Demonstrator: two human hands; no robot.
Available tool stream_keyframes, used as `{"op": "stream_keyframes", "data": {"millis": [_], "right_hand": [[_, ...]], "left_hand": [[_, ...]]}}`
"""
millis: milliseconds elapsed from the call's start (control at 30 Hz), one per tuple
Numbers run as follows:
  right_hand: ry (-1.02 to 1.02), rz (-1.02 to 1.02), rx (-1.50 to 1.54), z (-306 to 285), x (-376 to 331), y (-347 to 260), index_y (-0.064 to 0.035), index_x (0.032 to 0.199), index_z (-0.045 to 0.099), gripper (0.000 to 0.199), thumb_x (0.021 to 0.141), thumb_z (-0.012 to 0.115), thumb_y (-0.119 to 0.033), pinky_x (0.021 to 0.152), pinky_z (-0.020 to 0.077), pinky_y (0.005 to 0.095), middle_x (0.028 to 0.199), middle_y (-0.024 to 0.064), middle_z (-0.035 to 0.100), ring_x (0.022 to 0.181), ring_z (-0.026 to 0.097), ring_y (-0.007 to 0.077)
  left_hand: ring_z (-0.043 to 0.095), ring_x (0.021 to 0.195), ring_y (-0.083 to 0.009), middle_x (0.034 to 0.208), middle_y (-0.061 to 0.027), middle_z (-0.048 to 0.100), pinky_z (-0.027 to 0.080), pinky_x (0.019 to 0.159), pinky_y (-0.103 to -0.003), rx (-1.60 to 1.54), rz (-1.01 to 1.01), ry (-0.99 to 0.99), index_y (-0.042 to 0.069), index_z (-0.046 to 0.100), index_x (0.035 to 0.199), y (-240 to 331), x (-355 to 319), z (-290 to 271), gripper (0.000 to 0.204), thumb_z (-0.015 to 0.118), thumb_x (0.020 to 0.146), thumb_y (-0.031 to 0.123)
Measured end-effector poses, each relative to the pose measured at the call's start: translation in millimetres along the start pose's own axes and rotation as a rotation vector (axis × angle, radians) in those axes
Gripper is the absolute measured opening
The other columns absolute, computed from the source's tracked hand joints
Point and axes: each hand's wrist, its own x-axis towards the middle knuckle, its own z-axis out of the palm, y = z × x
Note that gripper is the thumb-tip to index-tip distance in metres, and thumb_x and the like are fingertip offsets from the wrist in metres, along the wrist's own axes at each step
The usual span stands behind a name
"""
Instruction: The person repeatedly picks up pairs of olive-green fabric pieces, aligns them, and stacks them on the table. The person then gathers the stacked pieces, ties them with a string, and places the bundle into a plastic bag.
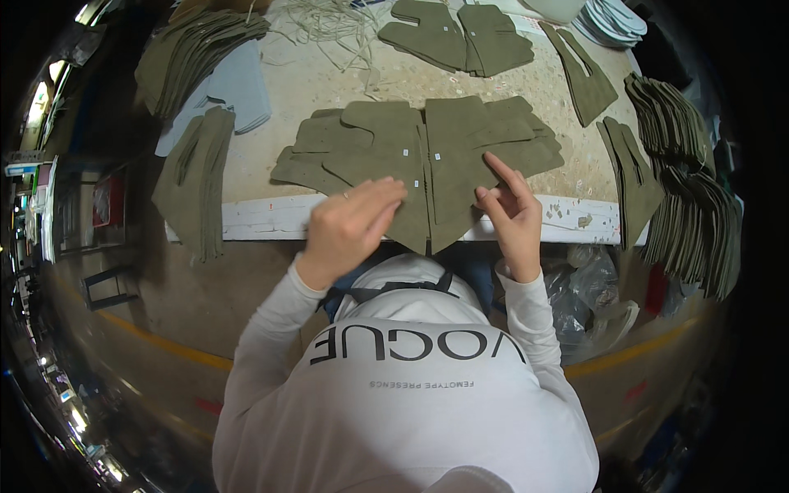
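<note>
Two fanned stacks of olive-green cut fabric pieces lie side by side at the near edge of the table, the left stack (370, 140) and the right stack (460, 164). Their pointed lower ends overhang the edge. Small white stickers mark them near the middle seam. My left hand (349, 222) is over the lower part of the left stack, fingers stretched and close together, its thumb hidden. Beside the right stack is my right hand (516, 218), index finger extended over the fabric and thumb apart from it. No held piece shows in either hand.
More olive pieces (456, 37) lie at the far middle, near tangled pale strips (329, 33). Stacks stand at the far left (193, 62) and hang over the left edge (197, 181). Thick piles (690, 197) line the right. Plastic bags (583, 287) sit below the table.
</note>
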Motion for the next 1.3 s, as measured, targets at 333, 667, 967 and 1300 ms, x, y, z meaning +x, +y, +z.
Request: {"op": "stream_keyframes", "data": {"millis": [333, 667, 967, 1300], "right_hand": [[-0.078, -0.045, 0.025, -8.0, -20.6, 2.2, 0.0027, 0.135, 0.054, 0.056, 0.082, 0.067, 0.012, 0.066, 0.0434, 0.0154, 0.096, 0.0000, 0.042, 0.074, 0.051, 0.0030], [-0.053, -0.107, -0.035, -3.3, -30.9, 3.9, -0.0008, 0.134, 0.057, 0.057, 0.080, 0.068, 0.011, 0.064, 0.0463, 0.0188, 0.090, 0.0006, 0.044, 0.073, 0.052, 0.0042], [-0.131, -0.632, -0.709, -8.5, -37.5, -13.8, -0.0111, 0.113, 0.069, 0.043, 0.072, 0.080, -0.020, 0.059, 0.0463, 0.0313, 0.082, 0.0061, 0.050, 0.068, 0.054, 0.0197], [0.020, -0.551, -0.416, 6.4, -40.9, -2.8, -0.0044, 0.102, 0.072, 0.023, 0.079, 0.071, 0.000, 0.062, 0.0465, 0.0305, 0.084, 0.0079, 0.057, 0.071, 0.056, 0.0213]], "left_hand": [[0.071, 0.099, -0.0253, 0.101, -0.0098, 0.073, 0.058, 0.086, -0.036, 0.092, 0.038, 0.068, 0.002, 0.071, 0.097, 15.2, -42.5, 25.2, 0.024, 0.071, 0.074, -0.004], [0.071, 0.097, -0.0230, 0.101, -0.0081, 0.072, 0.058, 0.083, -0.035, 0.089, 0.103, 0.000, 0.004, 0.073, 0.093, 29.3, -41.8, 17.5, 0.019, 0.071, 0.074, 0.002], [0.073, 0.076, -0.0184, 0.087, -0.0098, 0.074, 0.057, 0.068, -0.027, -0.415, -0.444, 0.060, 0.000, 0.072, 0.093, 12.7, -18.1, -5.7, 0.010, 0.066, 0.087, 0.006], [0.066, 0.074, -0.0116, 0.105, -0.0135, 0.067, 0.054, 0.061, -0.024, -0.614, -0.627, -0.246, 0.006, 0.049, 0.137, 28.3, 30.8, 20.1, 0.044, 0.060, 0.096, 0.016]]}}
